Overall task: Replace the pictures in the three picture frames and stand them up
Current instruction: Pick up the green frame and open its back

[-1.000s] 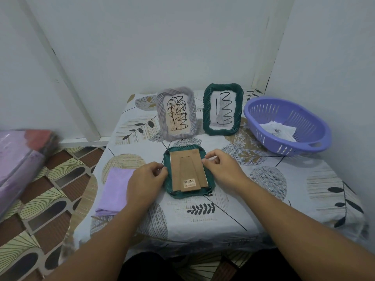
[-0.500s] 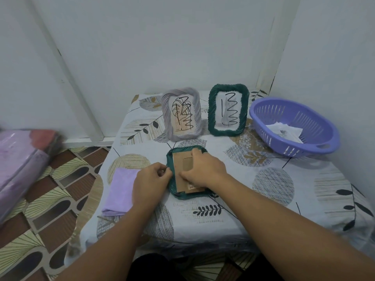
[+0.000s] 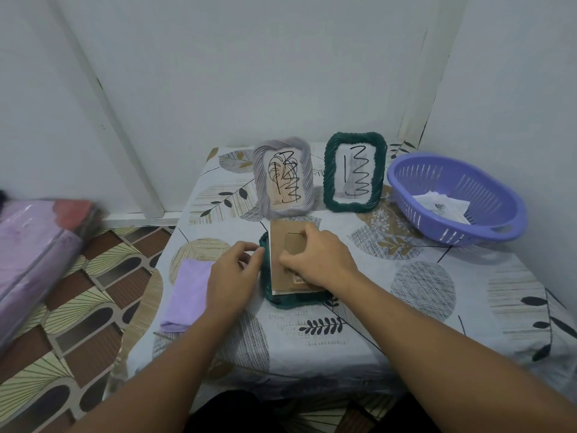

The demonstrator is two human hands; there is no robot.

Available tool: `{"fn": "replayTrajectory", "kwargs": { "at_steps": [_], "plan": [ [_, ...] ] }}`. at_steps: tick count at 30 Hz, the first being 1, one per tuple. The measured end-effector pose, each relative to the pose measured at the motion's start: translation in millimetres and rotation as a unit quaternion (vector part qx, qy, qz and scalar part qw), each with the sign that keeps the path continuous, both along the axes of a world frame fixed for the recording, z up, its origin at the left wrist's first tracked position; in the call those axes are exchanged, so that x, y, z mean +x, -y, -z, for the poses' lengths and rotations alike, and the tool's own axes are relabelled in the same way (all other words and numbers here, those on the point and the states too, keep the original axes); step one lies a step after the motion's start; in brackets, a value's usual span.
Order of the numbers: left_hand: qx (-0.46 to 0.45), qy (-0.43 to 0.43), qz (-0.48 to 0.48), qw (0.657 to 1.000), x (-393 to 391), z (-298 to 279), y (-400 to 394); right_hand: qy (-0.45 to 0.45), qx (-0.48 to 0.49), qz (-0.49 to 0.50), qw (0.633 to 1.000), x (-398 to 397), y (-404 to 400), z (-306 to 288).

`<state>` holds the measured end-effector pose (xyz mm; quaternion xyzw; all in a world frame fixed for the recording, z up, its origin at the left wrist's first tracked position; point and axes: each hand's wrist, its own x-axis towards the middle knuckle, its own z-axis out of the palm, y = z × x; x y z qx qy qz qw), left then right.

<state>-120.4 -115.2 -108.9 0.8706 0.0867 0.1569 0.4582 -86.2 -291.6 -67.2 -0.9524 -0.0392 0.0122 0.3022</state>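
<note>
A dark green frame (image 3: 281,300) lies face down on the table in front of me. Its brown cardboard backing (image 3: 282,245) is lifted at the far end, and my right hand (image 3: 318,260) grips it by the stand flap. My left hand (image 3: 232,271) pinches the frame's left rim with curled fingers. Two frames stand upright behind: a grey frame (image 3: 282,178) with a scribbled picture and a green frame (image 3: 354,171) with a scribbled picture.
A purple plastic basket (image 3: 456,195) holding white papers sits at the right rear. A folded lilac cloth (image 3: 187,292) lies left of my left hand. The patterned tablecloth (image 3: 421,285) covers the small table in a white wall corner. A wrapped purple bundle (image 3: 37,254) lies on the floor at left.
My right hand moved from the frame's right edge onto the backing and has lifted the backing's far end off the face-down frame. My left hand stayed at the left rim.
</note>
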Motion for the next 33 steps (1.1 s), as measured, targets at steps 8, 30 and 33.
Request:
{"fn": "replayTrajectory", "kwargs": {
  "at_steps": [8, 30, 33],
  "plan": [
    [-0.066, -0.07, 0.067, 0.993, 15.4, -27.8, 8.1, 0.013, -0.001, 0.002, 1.0, 2.3, -0.7, -8.7],
    [-0.26, -0.189, 0.098, 0.942, 22.0, -52.4, 7.8, -0.007, 0.163, 0.017, 0.986, -2.9, 13.4, -0.4],
    [-0.215, -0.19, 0.1, 0.953, 20.5, -52.6, 11.1, -0.068, 0.289, 0.025, 0.955, -1.4, 14.0, 0.9]
  ]
}}
